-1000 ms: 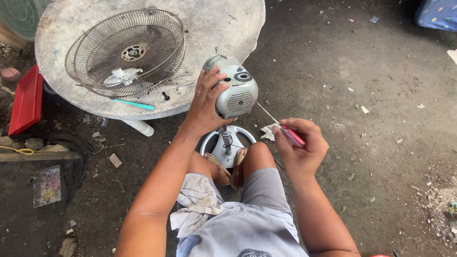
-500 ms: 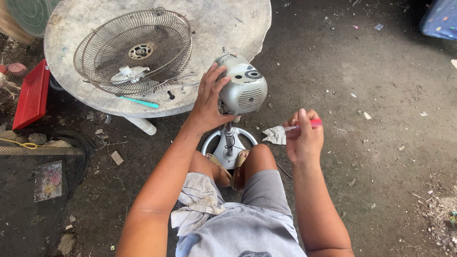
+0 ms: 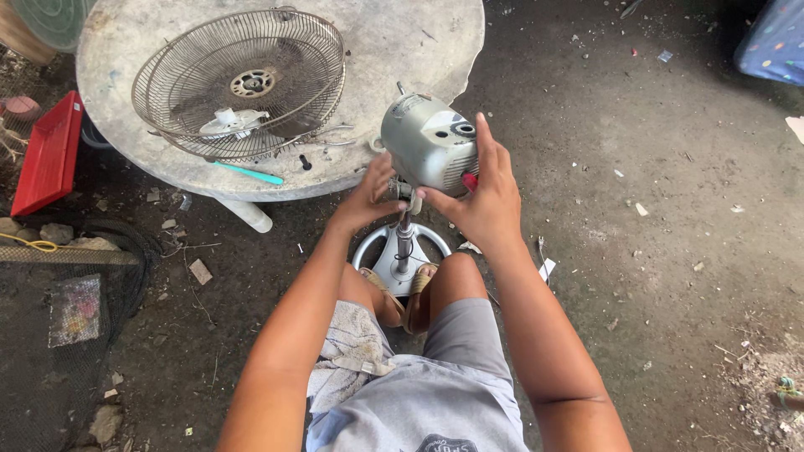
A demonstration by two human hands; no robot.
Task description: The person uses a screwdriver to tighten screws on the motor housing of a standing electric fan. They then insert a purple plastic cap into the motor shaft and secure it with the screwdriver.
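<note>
We have the grey plastic motor housing of a stand fan [image 3: 429, 142] up in front of us, on its chrome pole above the round grey base [image 3: 400, 255] that sits on the dirt floor between our feet. Our right hand [image 3: 481, 197] cups the housing's right side, fingers curled around it, with a slim red-handled tool [image 3: 470, 181] pinched against the palm. Our left hand [image 3: 373, 197] reaches under the housing at the neck joint, fingertips closed on the small fitting there; what exactly they pinch we cannot tell.

Our judgement: steady the housing firmly with the right hand, so that the pole doesn't rock while the left works the joint. Keep the base trapped between our feet.

Behind, on the round concrete tabletop [image 3: 402, 42], lie the wire fan guard [image 3: 243, 79] and a teal-handled screwdriver [image 3: 248, 173], well apart from our hands.
</note>
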